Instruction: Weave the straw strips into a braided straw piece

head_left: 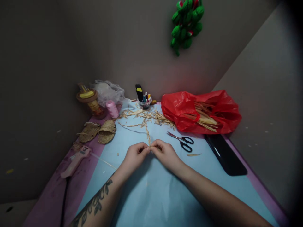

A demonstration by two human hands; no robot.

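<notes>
A thin braided straw cord (148, 134) runs from the loose straw at the back of the table down to my fingertips. My left hand (136, 155) pinches its near end, thumb against the fingers. Close beside it, my right hand (165, 154) is closed on the same end, the fingertips of both hands nearly touching. The strands between the fingers are mostly hidden. Another twisted strand (132, 126) lies to the left of the cord. Black-handled scissors (183, 142) rest open to the right of my right hand.
Straw scraps (161, 118) lie along the back. Right: a red bag (180, 110) of straw and a black phone (226, 154). Left: a pink glue gun (77, 161), woven slippers (107, 131), pink thread (112, 109) and a cup (94, 105). A small container (145, 104) stands behind.
</notes>
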